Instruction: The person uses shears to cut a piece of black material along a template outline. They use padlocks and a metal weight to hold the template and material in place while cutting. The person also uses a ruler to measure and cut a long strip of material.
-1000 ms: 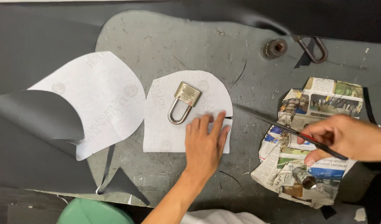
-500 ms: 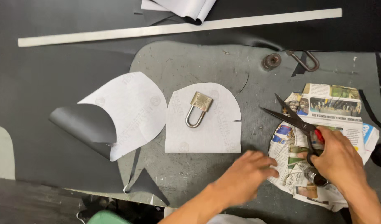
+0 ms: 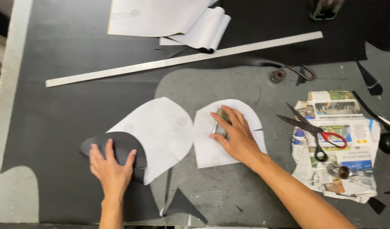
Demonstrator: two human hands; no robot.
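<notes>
My right hand [image 3: 235, 135] lies over a brass padlock [image 3: 218, 126] and grips it; the lock sits on a white dome-shaped paper piece [image 3: 212, 157]. To the left is a larger white dome-shaped piece [image 3: 161, 129] whose lower corner curls over to show its black side [image 3: 127, 146]. My left hand [image 3: 112, 167] rests flat on that black curl with fingers spread, holding nothing. Scissors with a red and a black handle [image 3: 317, 132] lie by themselves on a spread newspaper [image 3: 352, 167], to the right of my right hand.
A long pale metal ruler [image 3: 182, 60] crosses the black sheet [image 3: 76, 106] at the back. White curled papers [image 3: 169, 19] lie beyond it. A small round metal part [image 3: 277, 76] and a hook sit behind the newspaper. Black offcuts [image 3: 184, 205] lie near the front edge.
My right hand has left the scissors, which now lie on the newspaper, and moved onto the padlock. My left hand moved left onto the black curled corner. The view has tilted upward.
</notes>
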